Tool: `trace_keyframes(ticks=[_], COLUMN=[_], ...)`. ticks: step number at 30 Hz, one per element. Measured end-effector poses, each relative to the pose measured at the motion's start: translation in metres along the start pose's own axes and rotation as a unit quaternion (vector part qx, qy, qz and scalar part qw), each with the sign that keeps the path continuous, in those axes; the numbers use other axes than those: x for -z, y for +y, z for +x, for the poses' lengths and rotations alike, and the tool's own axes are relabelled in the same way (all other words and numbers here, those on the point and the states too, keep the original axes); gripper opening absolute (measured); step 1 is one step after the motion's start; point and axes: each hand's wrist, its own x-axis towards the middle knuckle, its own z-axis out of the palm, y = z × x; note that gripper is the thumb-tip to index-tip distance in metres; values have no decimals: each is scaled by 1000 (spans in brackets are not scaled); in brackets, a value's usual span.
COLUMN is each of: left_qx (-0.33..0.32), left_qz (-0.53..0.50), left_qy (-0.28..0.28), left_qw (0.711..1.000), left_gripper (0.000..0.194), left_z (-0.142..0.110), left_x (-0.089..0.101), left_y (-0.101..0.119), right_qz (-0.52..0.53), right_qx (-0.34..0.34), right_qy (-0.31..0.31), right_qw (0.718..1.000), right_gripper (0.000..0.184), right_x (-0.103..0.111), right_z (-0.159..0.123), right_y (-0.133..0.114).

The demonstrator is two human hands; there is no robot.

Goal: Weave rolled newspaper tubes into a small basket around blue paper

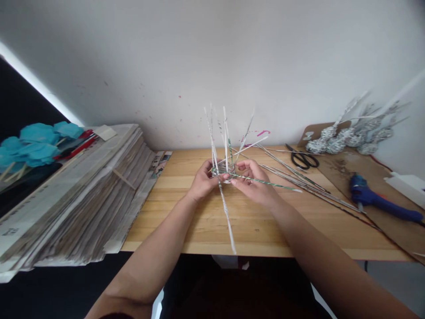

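A small round basket (218,169) woven from rolled paper sticks stands on the wooden table between my hands. Several white paper sticks (226,137) rise from its rim, some upright and some leaning outward. My left hand (203,180) grips the basket's left side, the thumb at the front. One printed paper stick (226,210) hangs from the front toward the table's near edge. At the right side, my right hand (253,179) has its fingers bent in around a green-striped paper stick (267,181) that points right. The fingers hide part of the weave.
Loose paper sticks (299,179) lie to the right, with black scissors (303,158) behind them. A blue glue gun (381,198) rests on brown cardboard, near several newspaper-wrapped bulbs (345,135). On the left is a tall newspaper stack (89,199) topped with blue paper flowers (40,139).
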Motion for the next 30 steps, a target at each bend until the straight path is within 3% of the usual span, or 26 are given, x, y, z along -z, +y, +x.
trace_keyframes(ticks=[5,13,18,26,30], left_qx=[0,-3,9,43,42], left_qz=[7,1,0,23,66], left_qy=[-11,-41,-74,-58,-69], left_qw=[1000,999,997,997,995], left_gripper=[67,64,67,74,74], left_z=[-2,-2,-3,-3,-3], left_x=[-2,-1,-1,0,1], left_y=[-1,-2,-4,-6,-8], right_qz=[-11,56,0,-62,-24], right_qx=[65,-3,-8,34,-18], right_qy=[1,-3,-29,-2,-34], right_qw=[998,998,1000,997,999], right_gripper=[26,40,28,13,21], right_x=[3,2,2,2,2], right_z=[1,4,5,6,6], right_y=[-4,5,10,5,9])
